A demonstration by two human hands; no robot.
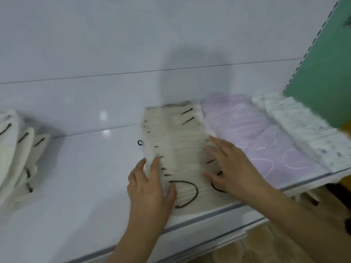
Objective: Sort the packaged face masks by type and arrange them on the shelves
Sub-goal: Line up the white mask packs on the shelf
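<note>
A row of cream packaged masks with black ear loops (177,147) lies overlapped on the white shelf (79,177), running from the back wall to the front edge. My left hand (152,186) rests flat on the row's left side, fingers straight. On the row's right side lies my right hand (229,168), fingers spread and pressing the packs. Beside them to the right sit purple packaged masks (260,141), then white patterned packs (303,128). More cream masks with black loops (19,149) are fanned at the far left.
The shelf's front edge has a grey strip (199,219). A green side panel with a slotted upright (326,59) bounds the shelf on the right. A lower shelf and wooden floor (266,243) show below. One stray black loop (140,142) lies on the shelf.
</note>
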